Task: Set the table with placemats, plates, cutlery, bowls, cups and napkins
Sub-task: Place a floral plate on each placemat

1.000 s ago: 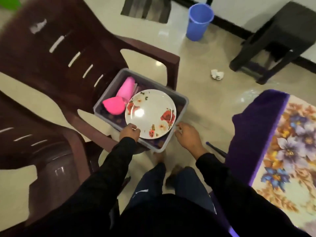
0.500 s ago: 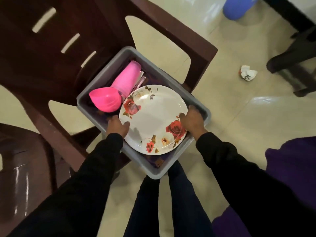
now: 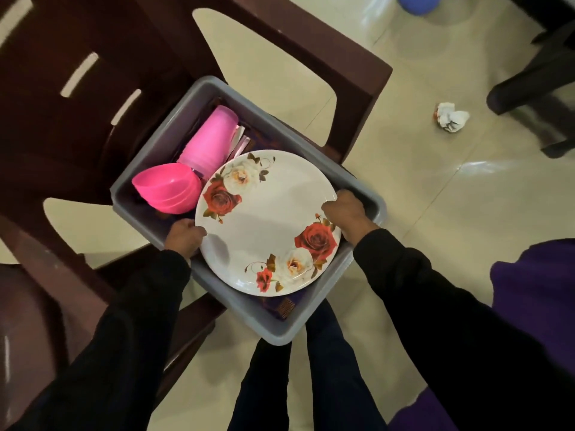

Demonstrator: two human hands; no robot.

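Left hand: my left hand [image 3: 184, 237] grips the plate [image 3: 269, 223] at its left rim, fingers curled round the edge.
Right hand: my right hand [image 3: 347, 214] grips the same plate at its right rim, fingers curled over the edge, close to the bin's right wall.
Plate: white with red and cream roses, it lies face up inside the grey bin [image 3: 217, 91], filling the near half.
Bin: it sits on the seat of a dark brown chair [image 3: 314, 48], one corner jutting over the seat edge above my legs.
Bowl: a pink bowl [image 3: 168, 191] lies tilted in the bin's left corner, just beside the plate's rim.
Cup: a pink cup [image 3: 209, 141] lies on its side behind the bowl, touching it.
Cutlery: some thin pieces [image 3: 240, 144] show beside the cup; I cannot tell which kind.
Placemat: a purple patterned piece [image 3: 281, 306] shows under the plate's near edge.
Floor: pale tiles, with a crumpled paper [image 3: 451, 117] well to the right of the chair and a blue bucket [image 3: 420, 3] at the top edge.
Right edge: purple cloth [image 3: 535, 275] by my right sleeve.
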